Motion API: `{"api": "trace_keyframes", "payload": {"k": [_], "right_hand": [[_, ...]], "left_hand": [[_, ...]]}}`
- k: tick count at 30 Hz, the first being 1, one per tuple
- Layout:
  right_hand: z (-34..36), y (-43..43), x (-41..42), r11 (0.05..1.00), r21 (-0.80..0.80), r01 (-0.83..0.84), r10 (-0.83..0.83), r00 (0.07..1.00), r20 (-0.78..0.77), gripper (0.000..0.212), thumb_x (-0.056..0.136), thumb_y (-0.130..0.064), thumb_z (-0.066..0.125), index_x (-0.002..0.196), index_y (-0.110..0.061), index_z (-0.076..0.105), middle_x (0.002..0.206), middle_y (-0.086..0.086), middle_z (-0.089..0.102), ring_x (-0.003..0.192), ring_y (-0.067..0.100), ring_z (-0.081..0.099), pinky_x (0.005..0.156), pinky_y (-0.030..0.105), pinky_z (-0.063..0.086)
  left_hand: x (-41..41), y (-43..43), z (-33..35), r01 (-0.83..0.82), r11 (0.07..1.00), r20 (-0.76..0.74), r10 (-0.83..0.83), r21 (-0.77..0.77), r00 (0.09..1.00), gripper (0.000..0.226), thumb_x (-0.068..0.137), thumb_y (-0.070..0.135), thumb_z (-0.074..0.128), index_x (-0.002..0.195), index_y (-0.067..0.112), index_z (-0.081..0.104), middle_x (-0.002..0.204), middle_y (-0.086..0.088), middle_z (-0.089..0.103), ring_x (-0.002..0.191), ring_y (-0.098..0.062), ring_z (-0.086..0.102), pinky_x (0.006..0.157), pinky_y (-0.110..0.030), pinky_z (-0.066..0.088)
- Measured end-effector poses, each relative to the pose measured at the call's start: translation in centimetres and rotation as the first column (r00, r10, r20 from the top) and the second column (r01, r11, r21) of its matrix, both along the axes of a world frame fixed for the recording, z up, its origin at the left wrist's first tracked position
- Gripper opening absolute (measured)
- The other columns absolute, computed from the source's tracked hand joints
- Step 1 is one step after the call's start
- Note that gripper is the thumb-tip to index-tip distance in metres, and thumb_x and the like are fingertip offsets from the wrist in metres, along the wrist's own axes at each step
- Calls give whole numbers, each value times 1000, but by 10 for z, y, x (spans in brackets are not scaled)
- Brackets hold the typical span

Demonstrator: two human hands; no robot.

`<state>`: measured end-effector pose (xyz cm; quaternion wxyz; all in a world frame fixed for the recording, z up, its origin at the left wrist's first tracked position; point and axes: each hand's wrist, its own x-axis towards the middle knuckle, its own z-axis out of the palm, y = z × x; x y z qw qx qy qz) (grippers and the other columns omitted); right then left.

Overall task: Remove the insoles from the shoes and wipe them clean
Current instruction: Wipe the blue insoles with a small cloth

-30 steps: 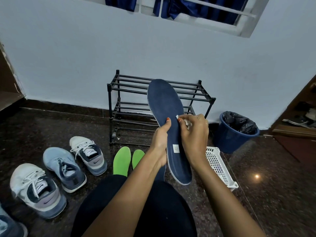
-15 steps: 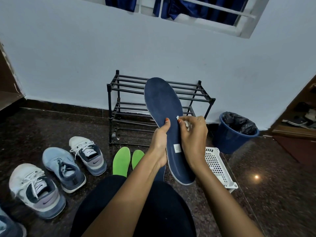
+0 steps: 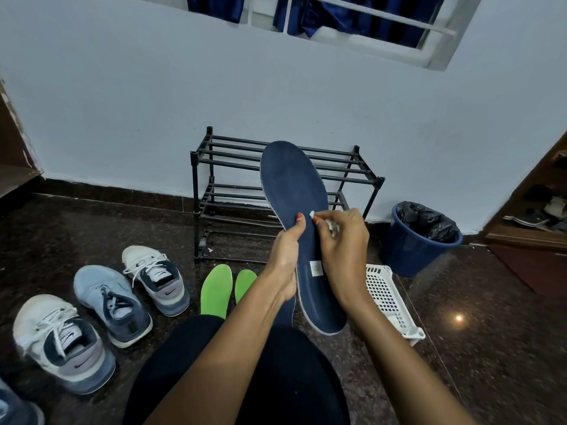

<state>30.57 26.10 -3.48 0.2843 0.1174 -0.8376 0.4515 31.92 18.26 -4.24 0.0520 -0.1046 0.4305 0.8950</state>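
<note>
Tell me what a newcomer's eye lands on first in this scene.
The navy insole, held upright mid-frame: the left hand grips its edge while the right hand presses a small white wad to its surface. Next, two bright green insoles lying on the dark floor lower left of it, beside a row of sneakers.

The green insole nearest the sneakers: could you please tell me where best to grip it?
Probably its rounded far end, pinched from the shoe rack side: the green insole lies flat and its heel end is hidden behind the knee.
</note>
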Motion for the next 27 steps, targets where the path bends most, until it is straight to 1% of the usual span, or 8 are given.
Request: {"api": "trace_keyframes", "payload": {"k": [3,6,10,13,18,21,24,27], "right_hand": [[-6,0,9,999,49,-23,23,1000,-12,10,87,-7,60,91,-9,69,83,5,49,73,0,46,66,2,35],[-1,3,3,1000,13,-22,22,1000,-6,10,87,-8,60,91,-9,69,85,6,49,74,0,48,68,1,34],[8,3,-13,999,-29,27,-27,1000,-4,9,88,-9,60,93,-8,68,89,8,50,78,11,51,71,3,35],[6,0,-11,1000,-17,9,-9,1000,14,10,88,-9,59,93,-7,67,91,9,50,81,10,51,71,2,36],[-4,0,6,998,31,-49,48,999,23,10,89,-9,59,92,-9,68,86,4,48,76,1,48,69,2,36],[2,2,-1,999,-10,-39,39,999,20,9,88,-8,59,91,-9,68,88,6,49,77,0,49,70,1,35],[9,3,-13,999,-45,-6,7,1000,12,9,88,-8,60,91,-8,68,89,6,48,75,0,48,71,0,34],[9,2,-12,999,-36,-24,25,1000,13,9,88,-8,60,92,-9,68,89,6,49,76,-1,49,72,0,34]], "left_hand": [[1,0,1,5,1000,0,-5,-18,1000,35,99,37,45,100,9,67,79,-6,72,71,-17,68,64,-27,55],[1,3,1,4,1000,-27,-5,-20,1000,33,100,35,44,100,11,66,82,-4,72,74,-16,68,68,-26,55],[0,5,-1,19,1000,-51,-19,-16,999,29,100,32,43,99,14,66,77,0,73,68,-11,69,62,-23,56],[-1,3,-1,4,1000,-49,-5,-21,999,30,100,34,43,100,14,66,78,-1,73,69,-12,69,63,-23,56],[0,2,1,-4,1000,-36,4,-15,999,33,100,34,43,102,10,65,90,-6,70,80,-16,67,74,-26,55],[0,4,1,12,1000,-44,-11,4,999,32,101,33,42,103,11,65,94,-7,70,85,-17,67,81,-30,53],[-1,6,-1,19,1000,-64,-18,12,998,31,101,31,42,104,11,66,84,-4,72,75,-14,69,70,-26,56],[-2,3,-2,14,1000,-54,-14,8,998,32,101,33,42,102,12,67,78,-2,73,70,-13,69,65,-25,56]]}}
